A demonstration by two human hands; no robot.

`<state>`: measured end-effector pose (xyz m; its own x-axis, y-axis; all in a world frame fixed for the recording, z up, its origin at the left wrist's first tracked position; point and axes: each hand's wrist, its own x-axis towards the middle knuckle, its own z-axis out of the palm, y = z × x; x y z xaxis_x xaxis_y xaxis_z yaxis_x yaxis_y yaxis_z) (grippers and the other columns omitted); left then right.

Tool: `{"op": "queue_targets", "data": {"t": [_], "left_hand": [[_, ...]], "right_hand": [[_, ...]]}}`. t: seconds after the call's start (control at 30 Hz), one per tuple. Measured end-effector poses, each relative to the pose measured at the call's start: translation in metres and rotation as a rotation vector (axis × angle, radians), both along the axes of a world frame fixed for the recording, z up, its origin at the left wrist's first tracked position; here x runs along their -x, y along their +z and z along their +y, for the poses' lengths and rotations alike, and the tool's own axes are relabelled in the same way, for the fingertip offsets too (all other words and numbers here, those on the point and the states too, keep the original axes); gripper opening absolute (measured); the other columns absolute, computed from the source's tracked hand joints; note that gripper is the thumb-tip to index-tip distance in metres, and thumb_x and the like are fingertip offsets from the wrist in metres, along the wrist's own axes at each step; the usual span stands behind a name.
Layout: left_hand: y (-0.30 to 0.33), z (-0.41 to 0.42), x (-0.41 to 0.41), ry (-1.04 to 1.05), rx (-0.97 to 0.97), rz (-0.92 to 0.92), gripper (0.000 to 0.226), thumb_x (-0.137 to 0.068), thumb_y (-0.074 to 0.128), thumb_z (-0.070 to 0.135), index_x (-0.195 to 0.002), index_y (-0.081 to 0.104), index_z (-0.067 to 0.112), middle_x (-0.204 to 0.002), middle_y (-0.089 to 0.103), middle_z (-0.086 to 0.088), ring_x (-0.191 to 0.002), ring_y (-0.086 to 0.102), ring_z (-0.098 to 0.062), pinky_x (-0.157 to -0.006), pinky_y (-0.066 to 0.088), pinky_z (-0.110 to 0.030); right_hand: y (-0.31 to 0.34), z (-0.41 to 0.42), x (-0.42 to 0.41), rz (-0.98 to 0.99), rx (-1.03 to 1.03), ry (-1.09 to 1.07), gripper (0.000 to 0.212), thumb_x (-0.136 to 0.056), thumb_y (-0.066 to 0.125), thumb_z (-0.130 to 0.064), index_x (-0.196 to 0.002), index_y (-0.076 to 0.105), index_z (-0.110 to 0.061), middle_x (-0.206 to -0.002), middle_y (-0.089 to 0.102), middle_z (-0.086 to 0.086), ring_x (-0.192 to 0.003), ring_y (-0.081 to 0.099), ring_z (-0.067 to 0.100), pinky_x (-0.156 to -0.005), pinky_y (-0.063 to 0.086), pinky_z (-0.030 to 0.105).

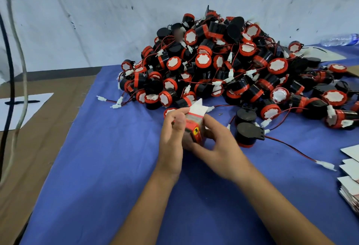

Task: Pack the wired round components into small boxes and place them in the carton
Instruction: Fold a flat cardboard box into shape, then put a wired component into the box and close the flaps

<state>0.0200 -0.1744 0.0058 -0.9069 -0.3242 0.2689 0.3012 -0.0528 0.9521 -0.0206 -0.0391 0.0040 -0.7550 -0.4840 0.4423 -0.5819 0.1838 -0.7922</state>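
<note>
A small red cardboard box with a yellow emblem is held above the blue cloth that covers the table, just in front of the big pile of black and red round components with thin red and black wires. The box is grasped by the left hand, whose fingers are curled around its left side, with the thumb lying near the top. The right hand grips the box from the right and from below, and its thumb is pressed against the upper edge. The white flaps of the box are open and stand up toward the pile. Whether a component is already inside cannot be told.

Just to the right of the hands, one black round component with a mounting tab stands on the cloth, and its wire runs to a white plug. A stack of flat white box blanks lies at the right edge. At the left, a white sheet of paper with a black pen on it is seen on brown cardboard.
</note>
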Motion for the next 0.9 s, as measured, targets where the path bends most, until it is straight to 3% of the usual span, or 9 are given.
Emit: {"op": "queue_targets", "data": {"t": [0.07,0.13,0.3,0.4,0.5,0.63,0.77,0.83,0.9], "left_hand": [[0.002,-0.010,0.000,-0.023,0.101,-0.003,0.049,-0.082,0.073,0.055,-0.121,0.061,0.028,-0.105,0.071,0.011,-0.099,0.070,-0.008,-0.078,0.058,-0.026],[0.004,-0.020,0.000,0.020,0.167,-0.002,0.057,-0.073,0.083,0.051,-0.120,0.058,0.029,-0.103,0.072,0.006,-0.096,0.071,-0.012,-0.075,0.059,-0.028],[0.001,-0.032,0.005,0.491,0.087,-0.033,0.038,-0.084,0.070,0.040,-0.116,0.054,0.031,-0.093,0.072,0.002,-0.086,0.071,-0.015,-0.074,0.060,-0.039],[-0.007,-0.043,0.008,0.741,0.038,-0.109,0.023,-0.089,0.055,0.029,-0.112,0.053,0.027,-0.090,0.068,0.011,-0.080,0.064,0.000,-0.074,0.054,-0.038],[-0.012,-0.055,0.012,0.850,-0.029,-0.189,0.018,-0.094,0.047,0.012,-0.109,0.051,0.022,-0.092,0.061,0.013,-0.088,0.062,-0.006,-0.067,0.050,-0.034],[-0.013,-0.062,0.014,0.884,-0.020,-0.235,0.021,-0.094,0.042,0.005,-0.104,0.051,0.022,-0.093,0.059,0.016,-0.088,0.061,-0.006,-0.063,0.049,-0.030],[-0.015,-0.061,0.016,0.895,0.002,-0.220,0.023,-0.093,0.042,0.002,-0.104,0.051,0.020,-0.093,0.059,0.016,-0.088,0.061,-0.004,-0.062,0.048,-0.027],[-0.015,-0.059,0.016,0.883,0.001,-0.216,0.024,-0.093,0.042,0.001,-0.105,0.050,0.020,-0.094,0.060,0.016,-0.087,0.061,-0.004,-0.066,0.052,-0.034],[-0.015,-0.055,0.016,0.870,0.012,-0.225,0.025,-0.092,0.042,0.000,-0.106,0.049,0.019,-0.094,0.059,0.016,-0.086,0.060,-0.004,-0.071,0.055,-0.039]], "right_hand": [[-0.004,-0.011,-0.006,0.368,-0.288,-0.154,0.028,-0.082,0.072,-0.012,-0.100,0.056,-0.028,-0.091,0.065,-0.014,-0.085,0.058,0.016,-0.081,0.045,0.039],[-0.003,-0.017,-0.007,0.408,-0.344,-0.137,0.027,-0.080,0.069,-0.013,-0.101,0.060,-0.028,-0.091,0.067,-0.015,-0.087,0.059,0.017,-0.085,0.044,0.042],[0.001,-0.027,-0.002,0.289,0.114,-0.053,0.033,-0.094,0.067,-0.022,-0.125,0.063,-0.010,-0.132,0.060,0.000,-0.129,0.055,0.019,-0.104,0.045,0.039],[0.007,-0.046,0.015,0.232,0.186,-0.232,0.028,-0.099,0.058,-0.027,-0.123,0.062,-0.013,-0.127,0.060,-0.002,-0.125,0.054,0.020,-0.099,0.048,0.041],[0.010,-0.063,0.058,0.007,-0.180,-0.459,0.041,-0.099,0.059,-0.042,-0.130,0.058,-0.015,-0.125,0.061,0.003,-0.123,0.050,0.027,-0.101,0.046,0.045],[0.005,-0.077,0.096,-0.199,-0.512,-0.409,0.055,-0.093,0.056,-0.065,-0.126,0.061,-0.022,-0.119,0.067,0.006,-0.121,0.054,0.034,-0.101,0.047,0.048],[-0.002,-0.067,0.094,-0.220,-0.164,-0.389,0.017,-0.094,0.066,-0.050,-0.088,0.065,-0.034,-0.087,0.069,-0.012,-0.088,0.064,0.009,-0.069,0.048,0.026],[-0.003,-0.058,0.088,-0.251,0.015,-0.413,0.013,-0.096,0.066,-0.045,-0.094,0.065,-0.032,-0.090,0.068,-0.011,-0.086,0.064,0.004,-0.064,0.044,0.015],[-0.003,-0.050,0.082,-0.316,0.099,-0.485,0.020,-0.096,0.067,-0.039,-0.106,0.062,-0.023,-0.095,0.068,-0.003,-0.090,0.067,0.015,-0.070,0.053,0.025]]}}
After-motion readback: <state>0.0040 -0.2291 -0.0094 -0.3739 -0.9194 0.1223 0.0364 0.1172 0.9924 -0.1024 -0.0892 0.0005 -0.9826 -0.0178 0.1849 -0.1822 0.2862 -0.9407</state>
